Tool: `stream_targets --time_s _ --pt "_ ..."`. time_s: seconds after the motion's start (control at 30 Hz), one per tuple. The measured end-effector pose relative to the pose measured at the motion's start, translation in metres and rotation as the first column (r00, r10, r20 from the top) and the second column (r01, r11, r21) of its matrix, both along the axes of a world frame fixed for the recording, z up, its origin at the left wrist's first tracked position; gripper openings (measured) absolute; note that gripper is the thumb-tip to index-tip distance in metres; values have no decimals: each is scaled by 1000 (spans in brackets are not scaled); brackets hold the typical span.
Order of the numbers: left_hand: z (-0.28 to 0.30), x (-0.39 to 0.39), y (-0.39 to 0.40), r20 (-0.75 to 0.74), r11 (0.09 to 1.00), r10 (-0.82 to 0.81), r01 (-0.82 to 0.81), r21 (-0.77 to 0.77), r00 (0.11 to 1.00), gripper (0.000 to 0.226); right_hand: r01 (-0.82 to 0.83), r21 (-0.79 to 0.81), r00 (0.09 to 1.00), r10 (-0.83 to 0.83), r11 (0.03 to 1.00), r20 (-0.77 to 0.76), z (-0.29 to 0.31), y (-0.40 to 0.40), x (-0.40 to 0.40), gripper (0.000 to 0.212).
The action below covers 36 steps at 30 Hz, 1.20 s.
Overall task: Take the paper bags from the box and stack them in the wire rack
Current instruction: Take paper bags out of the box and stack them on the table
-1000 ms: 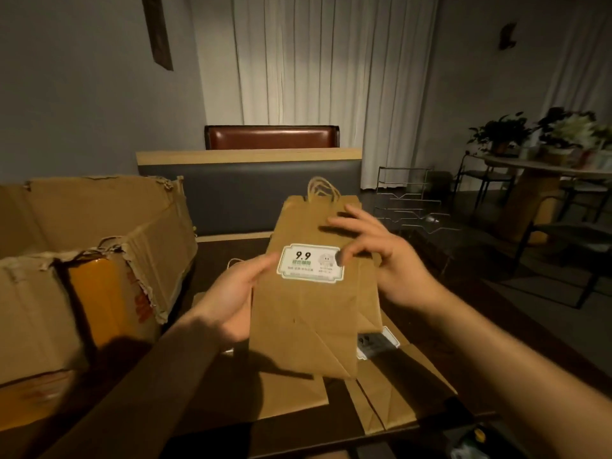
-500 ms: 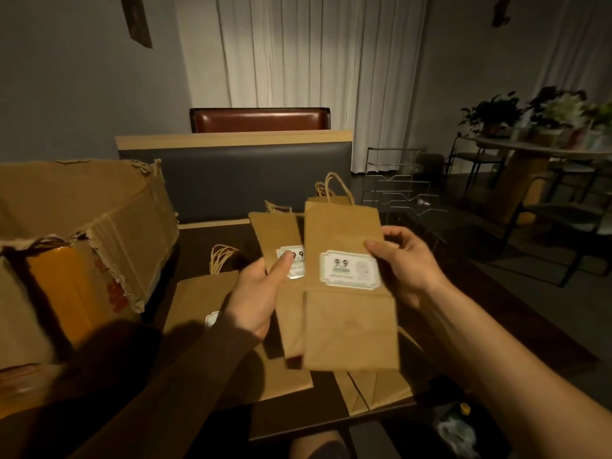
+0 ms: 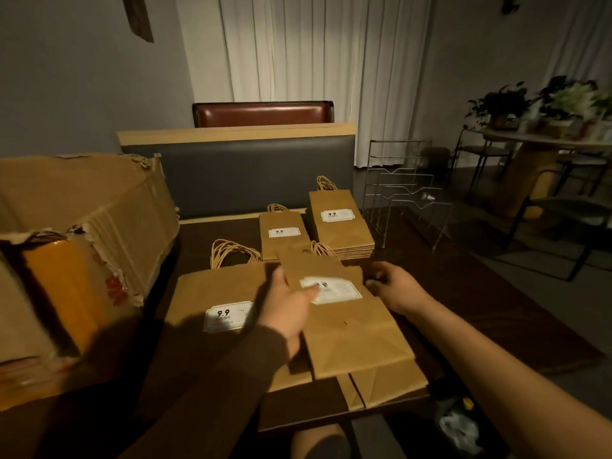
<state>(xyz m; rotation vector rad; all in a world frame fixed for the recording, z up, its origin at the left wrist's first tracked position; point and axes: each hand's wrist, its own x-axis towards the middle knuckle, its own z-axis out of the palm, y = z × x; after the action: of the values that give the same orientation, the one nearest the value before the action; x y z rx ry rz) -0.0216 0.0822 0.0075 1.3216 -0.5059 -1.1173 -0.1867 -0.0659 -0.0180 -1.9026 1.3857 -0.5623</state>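
Observation:
A brown paper bag [image 3: 351, 329] with a white label lies low and tilted over other flat bags at the table's front. My left hand [image 3: 288, 309] holds its left edge, thumb on the label. My right hand [image 3: 394, 286] pinches its upper right edge with curled fingers. A large flat bag [image 3: 212, 293] lies to the left under my left wrist. Farther back is a small bag [image 3: 284, 240] and a neat stack of bags [image 3: 341, 226]. The wire rack [image 3: 404, 193] stands behind the stack at the right. The torn cardboard box [image 3: 92, 233] is at the left.
The dark table [image 3: 463, 293] ends close behind the rack, with a grey bench back [image 3: 238, 173] beyond. Chairs and a round table with plants [image 3: 536, 140] stand to the right. A bin with a white bag [image 3: 460, 425] sits below the front edge.
The bags I held up at chest height have come down to the table. My view has tipped downward, and the back stack of bags now shows.

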Motion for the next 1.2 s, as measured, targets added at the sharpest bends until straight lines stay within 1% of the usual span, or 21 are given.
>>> stream_targets --time_s 0.07,0.1,0.13,0.2,0.23,0.3,0.37,0.4,0.47,0.53,0.6,0.67,0.73,0.77,0.8,0.87,0.93,1.0,1.07,1.1,1.2 --pt "-15 -20 -9 -28 997 -41 43 66 999 70 19 281 970 -86 960 229 12 7 -6 50" --pt "-23 -26 -14 -1 995 -40 40 92 999 70 -10 369 944 -112 929 310 17 10 -10 51" --pt "-27 -33 -18 50 993 -40 34 117 998 70 -40 409 932 -113 912 344 20 12 -17 53" --pt "-34 -38 -24 126 988 -38 19 150 991 74 -69 400 951 -61 914 303 19 18 -24 61" --pt "-35 -40 -25 123 986 -38 17 165 992 75 -68 367 967 -30 928 254 16 23 -26 66" --pt "-32 -41 -25 26 987 -12 8 158 1000 71 -63 279 986 16 958 166 2 28 -25 72" --pt "-23 -44 -20 -82 989 33 -21 147 996 54 -70 210 991 43 975 129 -8 34 -23 74" --pt "-20 -44 -19 -112 988 67 -50 147 991 45 -81 186 990 57 979 130 -10 37 -23 73" --pt "-24 -39 -22 -216 986 123 -94 140 969 36 -101 156 986 78 983 145 -10 42 -21 68" --pt "-26 -40 -21 -271 987 80 -38 159 959 31 -132 189 972 90 973 217 -10 47 -20 63" --pt "-25 -44 -16 -204 984 6 31 178 979 27 -155 170 965 112 973 238 -7 54 -18 61" --pt "-23 -41 -12 -118 992 -40 54 115 992 27 -167 113 956 133 979 261 1 57 -22 59" --pt "-13 -31 -8 -45 999 -44 44 6 998 27 -225 135 916 162 965 366 17 60 -25 42" --pt "-6 -22 -8 8 999 -15 15 -52 1000 27 -275 160 886 185 948 426 26 61 -23 32" --pt "1 -14 -9 66 993 18 -10 -118 998 27 -300 141 860 203 943 469 33 62 -18 26" --pt "20 0 -12 166 969 63 -20 -248 984 28 -267 -34 831 248 963 498 43 59 0 25" --pt "42 17 -24 270 935 132 -29 -355 954 32 -221 -203 796 297 954 528 57 47 29 26" --pt "65 41 -44 424 904 240 -43 -425 873 32 -192 -282 751 325 940 575 78 25 61 26" --pt "85 66 -68 528 901 307 -62 -430 792 33 -154 -330 746 328 931 580 100 2 91 25" --pt "92 83 -86 552 906 321 -80 -416 770 34 -141 -351 750 331 926 572 107 -13 109 26" --pt "90 126 -132 516 923 299 -106 -370 803 39 -144 -327 754 317 934 575 104 -54 158 26"
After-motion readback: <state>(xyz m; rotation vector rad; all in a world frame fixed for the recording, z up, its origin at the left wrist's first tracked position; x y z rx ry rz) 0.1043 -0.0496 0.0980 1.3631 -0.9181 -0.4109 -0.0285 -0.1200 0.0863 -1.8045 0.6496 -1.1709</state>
